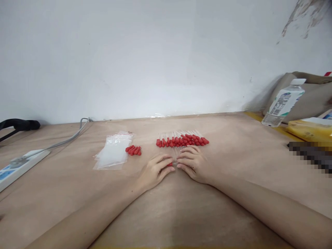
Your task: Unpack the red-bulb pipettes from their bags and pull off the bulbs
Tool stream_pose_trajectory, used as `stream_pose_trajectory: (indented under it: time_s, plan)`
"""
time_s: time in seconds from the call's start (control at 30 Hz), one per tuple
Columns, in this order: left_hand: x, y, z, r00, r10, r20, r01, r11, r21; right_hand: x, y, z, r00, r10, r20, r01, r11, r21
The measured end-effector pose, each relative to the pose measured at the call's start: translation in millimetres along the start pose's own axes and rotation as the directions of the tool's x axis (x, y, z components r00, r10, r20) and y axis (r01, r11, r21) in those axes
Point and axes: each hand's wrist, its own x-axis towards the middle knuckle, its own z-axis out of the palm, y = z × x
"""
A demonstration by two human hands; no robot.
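A row of several clear droppers with red rubber bulbs [183,140] lies on the brown table [166,207], just beyond my hands. My left hand [155,170] pinches a red bulb [170,164] between its fingertips. My right hand [192,162] meets it, fingers closed on a thin clear glass tube [175,162] at that bulb. A small loose heap of red bulbs [133,150] lies to the left, beside a stack of clear plastic bags [113,151].
A white power strip [18,166] with a grey cable [67,138] lies at the left edge, a black object [19,124] behind it. At the far right lean a plastic water bottle [284,102], a brown bag [311,93] and a yellow packet [310,129]. A white wall stands behind.
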Motion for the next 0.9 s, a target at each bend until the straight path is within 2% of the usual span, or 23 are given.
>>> stream_pose_trajectory:
  time_s: [0.13, 0.33, 0.53, 0.77, 0.9]
  plan:
    - [1, -3, 5.8, 0.996, 0.084, -0.025, -0.083, 0.996, 0.029, 0, 1, 3, 1.0, -0.024, 0.002, 0.024, 0.998, 0.052]
    - [1, -2, 5.5, 0.991, 0.124, -0.046, -0.122, 0.992, 0.042, -2, 4, 13, 0.995, -0.082, -0.053, 0.088, 0.988, 0.125]
    - [3, 1, 1.2, 0.99, 0.131, 0.059, -0.133, 0.99, 0.036, -3, 0, 10, 0.986, -0.155, -0.056, 0.162, 0.975, 0.153]
    - [2, 4, -4.9, 0.983, 0.085, 0.164, -0.081, 0.996, -0.032, -5, 0, 5, 0.986, -0.165, -0.025, 0.166, 0.981, 0.102]
    - [2, 4, -4.5, 0.98, 0.063, 0.186, -0.052, 0.997, -0.063, -9, 2, 7, 0.984, -0.172, -0.043, 0.176, 0.977, 0.118]
